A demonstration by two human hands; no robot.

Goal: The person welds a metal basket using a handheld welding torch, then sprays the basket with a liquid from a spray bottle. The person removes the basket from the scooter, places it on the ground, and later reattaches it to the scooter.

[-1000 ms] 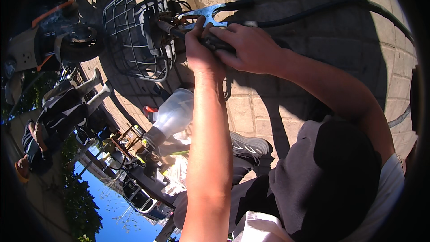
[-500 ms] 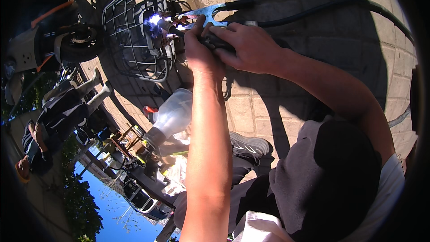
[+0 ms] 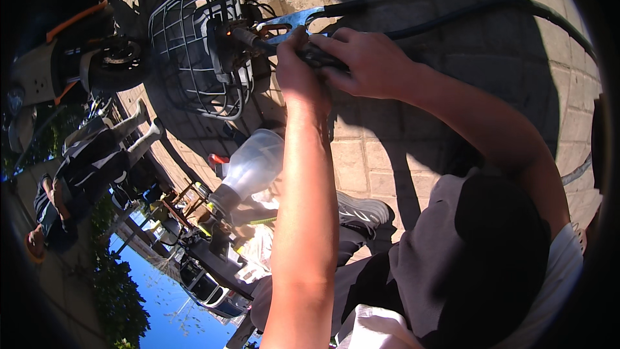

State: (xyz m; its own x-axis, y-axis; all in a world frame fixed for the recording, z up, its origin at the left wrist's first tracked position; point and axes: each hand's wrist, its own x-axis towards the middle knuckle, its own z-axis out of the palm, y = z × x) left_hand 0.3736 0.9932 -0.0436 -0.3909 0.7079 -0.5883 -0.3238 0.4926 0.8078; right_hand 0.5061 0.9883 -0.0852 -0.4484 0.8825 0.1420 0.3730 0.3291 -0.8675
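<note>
My left hand (image 3: 296,71) and my right hand (image 3: 368,64) are closed together on a dark welding torch (image 3: 310,57), its tip pointing left at metal parts beside a grey wire basket (image 3: 181,26). A small orange glow (image 3: 229,33) shows near the tip. A blue metal ground clamp (image 3: 284,22) with black grips is just beyond my fingers. A thick black cable (image 3: 489,6) runs from behind my right hand across the paving (image 3: 353,161).
Left are a scooter (image 3: 42,71) with a black wheel and a person (image 3: 84,165) in dark clothes. A translucent plastic container (image 3: 248,168) and cluttered items (image 3: 197,203) lie left of my forearm. My shoe (image 3: 360,213) rests on the paving.
A bright arc appeared at the torch tip half a second ago and is now out, leaving a small orange glow. My hands and torch have shifted slightly right.
</note>
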